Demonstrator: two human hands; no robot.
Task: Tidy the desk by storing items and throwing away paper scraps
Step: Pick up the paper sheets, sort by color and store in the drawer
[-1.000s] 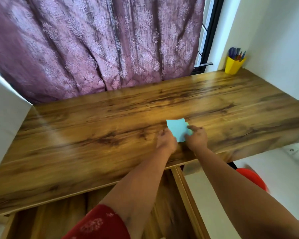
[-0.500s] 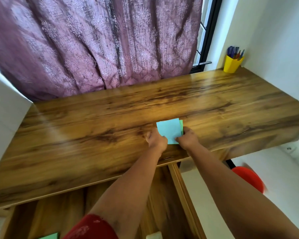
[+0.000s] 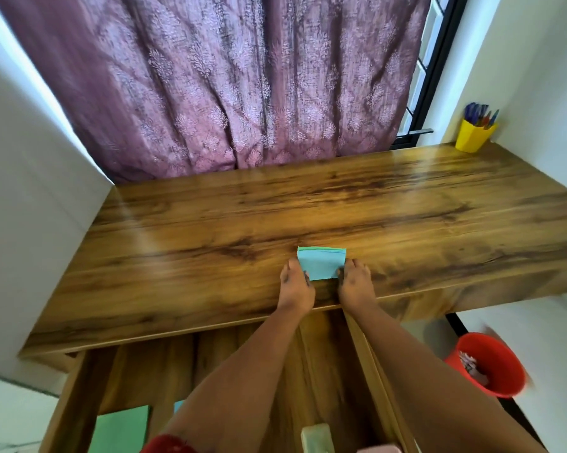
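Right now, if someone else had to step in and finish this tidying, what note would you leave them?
Left hand and right hand: each grips one side of the small stack of blue and green paper squares lying near the front edge of the wooden desk.
Open wooden drawer below already holds green paper.
Yellow pen cup stands at the far right corner.
Red bucket on the floor holds scraps.
Left: store the stack, probably in the drawer.
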